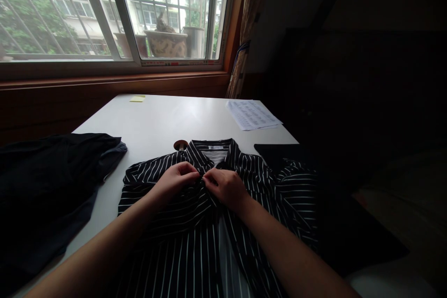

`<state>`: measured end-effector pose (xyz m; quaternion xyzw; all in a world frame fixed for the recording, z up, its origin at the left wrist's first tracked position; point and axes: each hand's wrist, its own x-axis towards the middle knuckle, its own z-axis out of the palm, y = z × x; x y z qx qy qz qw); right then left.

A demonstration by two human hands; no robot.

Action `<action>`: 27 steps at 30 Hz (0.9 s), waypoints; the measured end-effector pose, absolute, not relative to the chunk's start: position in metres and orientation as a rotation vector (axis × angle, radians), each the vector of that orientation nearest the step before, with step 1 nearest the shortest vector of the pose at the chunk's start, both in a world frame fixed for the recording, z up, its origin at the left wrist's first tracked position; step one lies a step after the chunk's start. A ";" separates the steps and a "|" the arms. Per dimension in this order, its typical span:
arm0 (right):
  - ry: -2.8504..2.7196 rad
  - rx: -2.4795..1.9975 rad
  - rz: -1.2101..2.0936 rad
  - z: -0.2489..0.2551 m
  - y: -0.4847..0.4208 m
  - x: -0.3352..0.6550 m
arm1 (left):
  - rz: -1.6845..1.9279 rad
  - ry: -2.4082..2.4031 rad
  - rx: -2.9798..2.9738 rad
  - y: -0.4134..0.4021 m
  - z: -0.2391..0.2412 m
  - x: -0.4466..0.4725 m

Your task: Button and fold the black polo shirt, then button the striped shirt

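A black shirt with white stripes (167,242) lies face up on the white table, its collar toward the window. Just below the collar, my left hand (179,177) pinches the left front edge of the shirt. My right hand (226,188) pinches the other front edge, and the fingertips of both hands nearly meet there. Any button between them is too small to make out. Lower down, the two front panels lie apart and show the lining. One sleeve is spread to the right.
Dark folded clothes (52,186) lie at the table's left. Printed sheets (253,115) rest at the back right of the white table (167,116), and a yellow sticky pad (137,98) at the back left. Dark cloth (279,150) lies by the right sleeve. A barred window stands beyond.
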<state>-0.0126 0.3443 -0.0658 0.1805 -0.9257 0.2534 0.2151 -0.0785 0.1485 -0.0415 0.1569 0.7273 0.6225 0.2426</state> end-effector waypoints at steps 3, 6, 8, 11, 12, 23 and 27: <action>-2.563 0.507 0.721 -0.065 0.345 -0.013 | 1.770 1.894 0.403 0.148 -0.042 -0.078; -2.562 0.505 0.741 -0.064 0.344 -0.013 | 1.794 1.826 0.378 0.148 -0.042 -0.078; -2.563 0.502 0.749 -0.064 0.344 -0.013 | 1.785 1.822 0.388 0.146 -0.043 -0.079; -2.568 0.498 0.752 -0.062 0.344 -0.013 | 1.738 1.861 0.444 0.143 -0.044 -0.081; -2.570 0.498 0.751 -0.062 0.344 -0.013 | 1.719 1.877 0.462 0.143 -0.044 -0.082; -2.588 0.478 0.732 -0.063 0.345 -0.014 | 1.619 2.038 0.583 0.143 -0.041 -0.081; -2.596 0.484 0.688 -0.063 0.345 -0.014 | 1.593 2.089 0.607 0.144 -0.041 -0.081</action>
